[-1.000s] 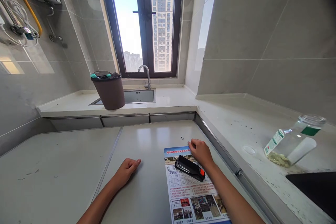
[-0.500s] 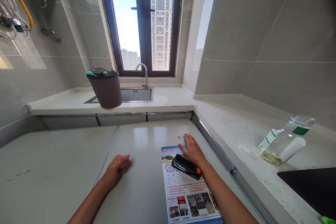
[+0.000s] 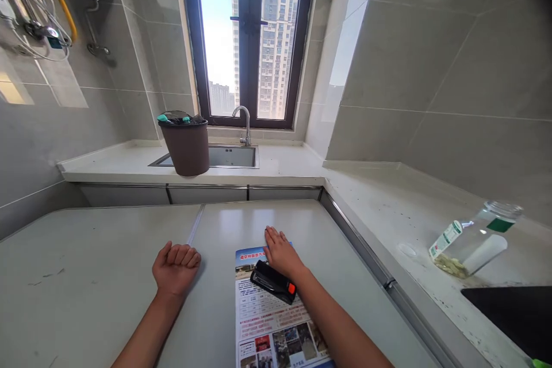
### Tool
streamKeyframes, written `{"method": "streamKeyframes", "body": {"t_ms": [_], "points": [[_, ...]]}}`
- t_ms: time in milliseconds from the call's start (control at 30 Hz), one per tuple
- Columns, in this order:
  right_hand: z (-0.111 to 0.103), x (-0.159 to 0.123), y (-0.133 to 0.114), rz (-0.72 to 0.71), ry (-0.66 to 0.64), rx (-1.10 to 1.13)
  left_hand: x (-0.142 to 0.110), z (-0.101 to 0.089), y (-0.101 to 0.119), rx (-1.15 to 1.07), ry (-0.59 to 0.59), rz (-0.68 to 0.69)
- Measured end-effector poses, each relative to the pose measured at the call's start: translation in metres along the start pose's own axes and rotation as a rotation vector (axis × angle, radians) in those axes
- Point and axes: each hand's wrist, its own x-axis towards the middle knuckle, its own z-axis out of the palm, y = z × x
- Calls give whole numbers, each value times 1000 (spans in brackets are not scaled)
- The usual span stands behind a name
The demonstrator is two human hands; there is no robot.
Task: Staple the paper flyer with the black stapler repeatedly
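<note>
My right hand (image 3: 281, 252) lies flat, fingers stretched out, over the upper right corner of a printed leaflet (image 3: 259, 316) and the white tabletop beside it. Across the leaflet rests a black stapler (image 3: 273, 282) with a red-orange part at its near end, close to my right wrist; I am not gripping it. Whatever is beneath that palm is hidden. To the left, my left hand (image 3: 176, 267) is closed in a fist above the white table (image 3: 107, 276), finger knuckles curled over. Its inside does not show.
A brown bin (image 3: 186, 148) with a black liner stands beside the sink (image 3: 235, 156) at the back. On the right counter (image 3: 366, 201) a clear jar (image 3: 478, 238) leans at an angle near a black panel (image 3: 513, 313). The table has a raised-looking seam.
The leaflet and stapler have shifted left, together with my right hand. Small dark bits by its fingertips no longer show. My left fist has turned over and moved left.
</note>
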Motion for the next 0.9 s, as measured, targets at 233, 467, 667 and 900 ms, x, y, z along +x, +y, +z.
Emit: {"method": "streamKeyframes", "body": {"t_ms": [233,467,667,900], "points": [[39,65,-113,-114,-33,53,-3,-8,3,31,-134,12],[38,74,-137,-142,-15,124,-1,-7,8,-31,-124,49],[19,51,-124,-119,96,149,-2,-3,9,-162,-118,-3],[-2,20,-91,-140,50,25,-2,-4,9,-163,-101,-52]]}}
